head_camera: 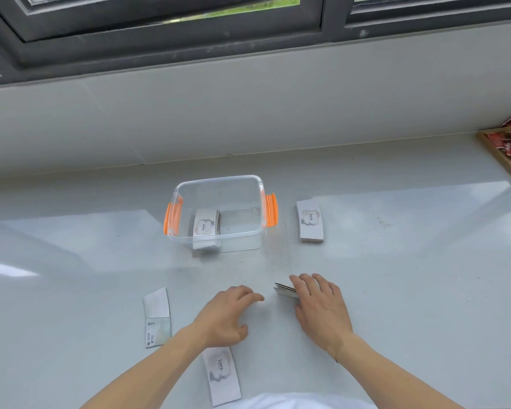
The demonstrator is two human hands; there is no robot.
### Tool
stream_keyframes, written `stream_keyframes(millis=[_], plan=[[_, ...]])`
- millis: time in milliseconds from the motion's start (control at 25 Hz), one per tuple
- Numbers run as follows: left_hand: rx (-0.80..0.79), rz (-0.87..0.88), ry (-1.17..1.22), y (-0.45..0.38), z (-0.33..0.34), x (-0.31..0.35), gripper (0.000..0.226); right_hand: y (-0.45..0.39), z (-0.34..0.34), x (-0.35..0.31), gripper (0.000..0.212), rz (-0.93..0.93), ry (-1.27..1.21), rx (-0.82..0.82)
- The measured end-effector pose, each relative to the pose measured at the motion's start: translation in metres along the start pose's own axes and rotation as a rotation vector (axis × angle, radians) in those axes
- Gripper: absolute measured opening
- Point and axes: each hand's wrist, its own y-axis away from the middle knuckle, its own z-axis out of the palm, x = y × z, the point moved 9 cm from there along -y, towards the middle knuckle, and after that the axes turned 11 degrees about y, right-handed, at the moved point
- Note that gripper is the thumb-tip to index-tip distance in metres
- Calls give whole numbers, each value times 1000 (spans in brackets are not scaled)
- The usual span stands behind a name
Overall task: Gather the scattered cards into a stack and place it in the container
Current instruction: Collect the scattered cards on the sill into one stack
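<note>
A clear plastic container (219, 184) with orange latches stands mid-table, with a stack of white "love" cards (205, 224) leaning inside at its left. My right hand (319, 308) presses flat on a small pile of cards (283, 290) in front of the container, the pile's left edge sticking out. My left hand (227, 311) hovers palm down beside it, fingers spread, holding nothing. Loose cards lie around: one pile to the right of the container (309, 221), one at the near left (157, 317), one near my body (222, 376).
The pale grey table meets a white wall ledge (248, 113) under a dark window frame. A wooden tray (502, 160) with red packets sits at the far right edge. My white shirt shows at the bottom.
</note>
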Motion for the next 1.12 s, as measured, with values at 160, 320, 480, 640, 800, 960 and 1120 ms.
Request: stream_keyframes(millis=[160,320,480,640,800,960,1120], plan=[[-164,107,-207,44,14,-16,63,-1,-1,1,54,15,-9,3],[-248,237,-395,70,23,-12,63,-2,0,2,55,17,-5,-16],[-270,288,-480,75,26,-11,56,-1,1,0,54,14,-5,-25],[-310,246,-463,65,29,-16,47,0,0,0,54,16,-9,-21],[-208,203,-418,57,13,-18,27,-1,0,0,57,16,-8,-22],[-35,53,-243,37,-17,-30,15,0,1,0,57,20,-16,-18],[176,-122,-139,10,-46,-44,23,0,-1,0,60,20,-19,-18]])
